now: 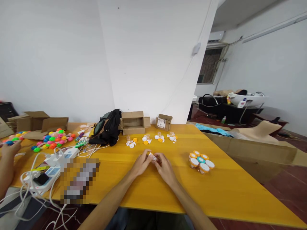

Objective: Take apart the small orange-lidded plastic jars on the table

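Above the table's middle, my left hand point(143, 163) and my right hand point(164, 166) come together, fingers closed around a small clear jar point(153, 157) with white, dark-marked pieces showing. Fingers cover much of it. Beyond my hands lie several small groups of parts: a clear cup point(159, 134), a yellow ring point(145, 143), a white disc point(131, 145) and little white bits. To the right of my right hand stands a cluster of lidded clear jars point(202, 168). Most lids are orange with white tops; the middle lid point(200, 159) is teal.
Open cardboard boxes point(133, 127) and a black bag point(111, 129) line the back of the wooden table point(230, 195). At left are colourful balls point(54, 140), power strips point(51, 174) with tangled cables, a blurred-out device point(80, 180) and another person's hand point(11, 151).
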Motion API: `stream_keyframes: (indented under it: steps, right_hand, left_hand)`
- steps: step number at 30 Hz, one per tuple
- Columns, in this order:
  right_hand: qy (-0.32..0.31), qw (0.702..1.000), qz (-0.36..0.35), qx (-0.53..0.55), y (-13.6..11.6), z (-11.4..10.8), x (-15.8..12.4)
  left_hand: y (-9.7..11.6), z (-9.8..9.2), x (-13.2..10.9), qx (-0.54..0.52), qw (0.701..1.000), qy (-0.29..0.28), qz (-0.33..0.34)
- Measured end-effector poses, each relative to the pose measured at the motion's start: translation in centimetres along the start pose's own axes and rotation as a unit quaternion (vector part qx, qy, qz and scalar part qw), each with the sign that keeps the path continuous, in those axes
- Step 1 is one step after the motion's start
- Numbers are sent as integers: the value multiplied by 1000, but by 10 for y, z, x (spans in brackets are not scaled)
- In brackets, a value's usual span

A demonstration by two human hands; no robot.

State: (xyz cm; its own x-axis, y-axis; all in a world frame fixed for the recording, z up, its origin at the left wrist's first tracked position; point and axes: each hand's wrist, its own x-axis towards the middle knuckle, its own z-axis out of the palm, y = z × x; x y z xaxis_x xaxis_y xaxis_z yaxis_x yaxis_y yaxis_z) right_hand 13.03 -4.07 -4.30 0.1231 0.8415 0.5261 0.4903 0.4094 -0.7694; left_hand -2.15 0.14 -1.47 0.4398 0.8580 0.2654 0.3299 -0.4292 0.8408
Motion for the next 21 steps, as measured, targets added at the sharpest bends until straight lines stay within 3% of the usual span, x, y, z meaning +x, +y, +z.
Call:
stream_keyframes:
  steps: [5,12,21]
  right_hand:
    - [1,999,27,32,1,0,2]
    - [-12,999,18,26,-6,-4,1]
    - [-5,997,50,59,0,-1,3]
  left_hand:
    - [0,-2,2,-11,997,-32,64]
    - [3,0,5,20,1000,-20,3]
    - [6,-3,0,-23,996,-56,64]
